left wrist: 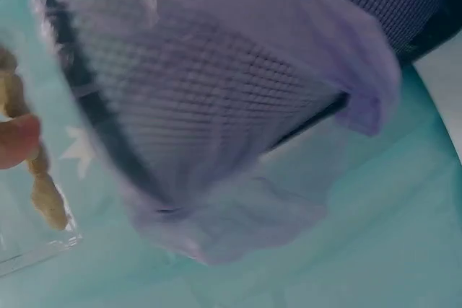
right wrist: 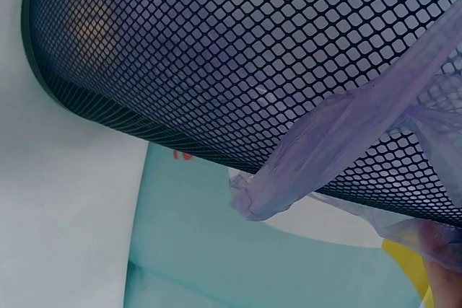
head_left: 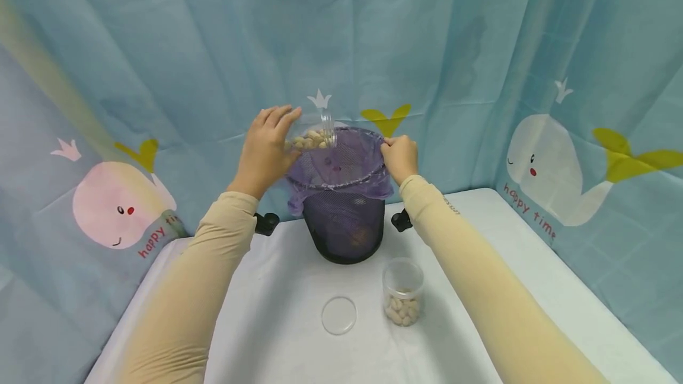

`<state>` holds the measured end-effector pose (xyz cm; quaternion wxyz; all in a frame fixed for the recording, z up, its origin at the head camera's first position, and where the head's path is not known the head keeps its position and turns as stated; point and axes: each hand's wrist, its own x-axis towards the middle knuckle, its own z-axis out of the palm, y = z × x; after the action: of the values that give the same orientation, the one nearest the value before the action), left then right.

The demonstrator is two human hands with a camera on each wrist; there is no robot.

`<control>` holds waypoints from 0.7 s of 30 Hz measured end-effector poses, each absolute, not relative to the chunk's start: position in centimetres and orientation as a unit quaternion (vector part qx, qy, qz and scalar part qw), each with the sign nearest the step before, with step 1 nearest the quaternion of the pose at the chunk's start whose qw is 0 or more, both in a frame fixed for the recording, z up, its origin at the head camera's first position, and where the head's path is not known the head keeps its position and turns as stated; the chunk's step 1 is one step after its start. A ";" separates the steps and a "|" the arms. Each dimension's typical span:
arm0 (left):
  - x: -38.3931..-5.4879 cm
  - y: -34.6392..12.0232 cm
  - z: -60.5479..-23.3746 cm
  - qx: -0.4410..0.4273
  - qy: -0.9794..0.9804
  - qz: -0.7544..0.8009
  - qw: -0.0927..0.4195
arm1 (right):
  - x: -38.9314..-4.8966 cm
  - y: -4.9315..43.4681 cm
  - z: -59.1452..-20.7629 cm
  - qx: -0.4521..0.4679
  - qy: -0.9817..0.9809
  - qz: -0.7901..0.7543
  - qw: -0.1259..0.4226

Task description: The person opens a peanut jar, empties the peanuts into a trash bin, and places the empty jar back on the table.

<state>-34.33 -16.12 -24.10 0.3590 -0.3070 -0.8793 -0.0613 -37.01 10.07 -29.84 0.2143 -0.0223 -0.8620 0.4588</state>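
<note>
A clear plastic jar (head_left: 312, 135) lies tilted on its side in my left hand (head_left: 265, 150), its mouth facing right over the left part of a black mesh trash bin (head_left: 344, 227). Pale peanuts in their shells (left wrist: 47, 196) rest along the jar's lower wall, a fingertip against the jar in the left wrist view. A thin purple trash bag (head_left: 341, 153) lines the bin and folds over its rim. At the rim's right side, my right hand (head_left: 401, 157) grips the bag and rim with curled fingers. A little orange-brown matter (right wrist: 94, 27) shows blurred through the mesh near the bottom.
On the white table (head_left: 288, 325) in front of the bin stands a second clear jar (head_left: 402, 292), lidless, partly filled with pale nuts. Left of it lies a round clear lid (head_left: 338, 315). A blue patterned curtain (head_left: 224, 46) hangs behind and along the sides.
</note>
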 end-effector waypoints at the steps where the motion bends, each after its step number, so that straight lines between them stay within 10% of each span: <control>1: -34.4 -16.1 -24.2 -0.309 -0.878 -0.063 0.360 | -37.0 10.1 -29.8 -0.022 -0.862 0.460 0.214; 21: -34.4 -15.4 -24.4 -0.318 -0.877 -0.037 0.359 | -36.9 10.3 -29.8 -0.022 -0.859 0.465 0.213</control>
<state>-34.40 -15.37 -24.38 0.3588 -0.3178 -0.8769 -0.0369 -36.86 10.27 -29.79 0.2130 -0.0220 -0.8590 0.4650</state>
